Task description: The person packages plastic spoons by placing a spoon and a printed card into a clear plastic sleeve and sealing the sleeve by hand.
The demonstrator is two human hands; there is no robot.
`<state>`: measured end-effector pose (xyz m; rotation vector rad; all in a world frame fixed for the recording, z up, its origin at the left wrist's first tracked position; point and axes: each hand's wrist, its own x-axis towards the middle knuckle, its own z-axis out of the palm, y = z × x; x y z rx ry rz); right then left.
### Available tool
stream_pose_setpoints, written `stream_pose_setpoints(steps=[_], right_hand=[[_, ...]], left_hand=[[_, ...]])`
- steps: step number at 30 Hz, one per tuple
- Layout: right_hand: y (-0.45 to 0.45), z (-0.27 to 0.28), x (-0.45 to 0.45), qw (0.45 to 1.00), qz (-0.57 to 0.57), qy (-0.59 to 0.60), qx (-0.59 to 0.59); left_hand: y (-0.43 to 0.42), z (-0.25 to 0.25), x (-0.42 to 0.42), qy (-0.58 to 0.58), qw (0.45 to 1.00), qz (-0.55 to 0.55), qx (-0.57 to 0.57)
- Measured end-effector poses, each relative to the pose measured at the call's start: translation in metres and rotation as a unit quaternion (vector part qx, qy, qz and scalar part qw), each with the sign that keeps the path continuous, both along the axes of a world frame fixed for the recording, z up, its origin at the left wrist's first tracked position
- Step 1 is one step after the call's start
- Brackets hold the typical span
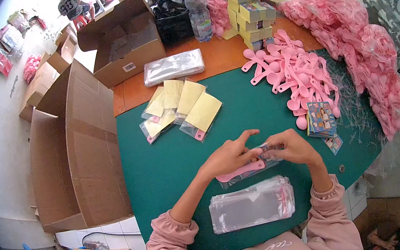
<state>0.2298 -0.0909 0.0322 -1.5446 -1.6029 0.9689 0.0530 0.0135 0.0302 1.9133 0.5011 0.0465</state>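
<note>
My left hand (231,157) pinches a clear plastic sleeve near its upper end, with the index finger stretched out. A pink spoon (240,171) lies inside that sleeve, its handle pointing left and its bowl hidden by my fingers. At the sleeve's right end, the fingers of my right hand (289,146) are closed on the plastic. Just below both hands sits a stack of clear plastic sleeves (247,208). To the right are a stack of printed cards (320,117) and a heap of loose pink spoons (297,73). Several packed sleeves with yellow card backs (203,111) lie at upper left.
A pack of clear sleeves (174,67), a water bottle (199,15) and bundled cards (253,15) stand at the back of the green table (167,181). Bags of pink spoons (373,44) line the right side. Cardboard boxes (94,155) flank the left edge. A person (72,7) sits far off.
</note>
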Motion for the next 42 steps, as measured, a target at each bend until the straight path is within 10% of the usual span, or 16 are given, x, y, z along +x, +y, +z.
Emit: stream_pose_setpoints(steps=[3,14,20,23,30,35,42], right_hand=[[-0.003,-0.003,0.014,0.995,-0.042,0.071,-0.061],[0.000,0.003,0.019,0.974,-0.116,0.159,-0.114],[0.015,0.013,0.003,0.959,-0.224,-0.079,0.153],[0.013,0.016,-0.005,0.983,-0.090,-0.089,0.136],[0.013,-0.007,-0.023,0.972,-0.022,-0.199,0.121],[0.031,-0.021,-0.039,0.961,-0.040,-0.229,0.151],[0.038,-0.036,-0.046,0.960,-0.027,-0.244,0.135]], left_hand=[[0.023,-0.006,-0.013,-0.006,0.990,-0.142,0.012],[0.042,-0.025,-0.025,-0.065,0.965,-0.073,-0.243],[-0.002,-0.045,-0.001,-0.152,0.954,0.257,0.006],[-0.010,-0.033,-0.002,-0.169,0.875,0.181,-0.416],[-0.014,-0.043,-0.007,-0.151,0.898,0.216,-0.353],[-0.001,-0.023,-0.017,-0.044,0.958,0.277,-0.053],[0.002,-0.029,-0.016,-0.062,0.952,0.294,-0.057]])
